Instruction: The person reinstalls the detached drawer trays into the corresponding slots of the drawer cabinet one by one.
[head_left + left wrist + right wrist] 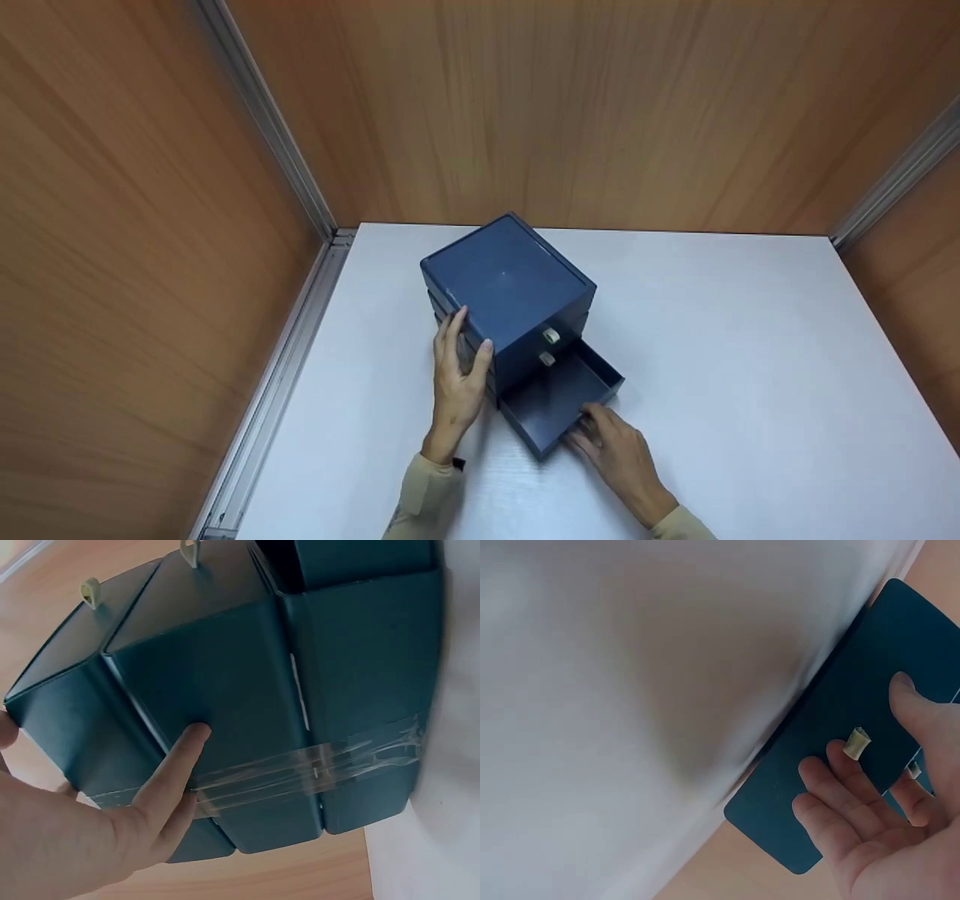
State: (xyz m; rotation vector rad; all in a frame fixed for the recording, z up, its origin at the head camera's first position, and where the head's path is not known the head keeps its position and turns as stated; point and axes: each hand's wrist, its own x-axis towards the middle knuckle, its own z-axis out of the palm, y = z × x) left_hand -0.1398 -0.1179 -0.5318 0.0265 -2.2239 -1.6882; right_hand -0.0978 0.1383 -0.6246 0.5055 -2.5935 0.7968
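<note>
A dark blue box with three stacked drawers (506, 281) stands turned at an angle on the table. Its bottom drawer (551, 401) is pulled out, showing a bare inside. My left hand (457, 386) rests along the box's left side, thumb at the top edge and fingers extended. Clear tape (262, 780) runs across that side, just past the fingers. At the drawer's front is my right hand (619, 454); in the right wrist view its thumb and extended fingers lie on the front panel, around a small pale pull tab (856, 742).
Two more pale tabs, an upper tab (551, 335) and a middle tab (547, 359), stick out from the closed drawers. The white table (750, 360) extends to the right. Wood-grain panels (562, 112) and metal rails (281, 127) bound it behind and at the sides.
</note>
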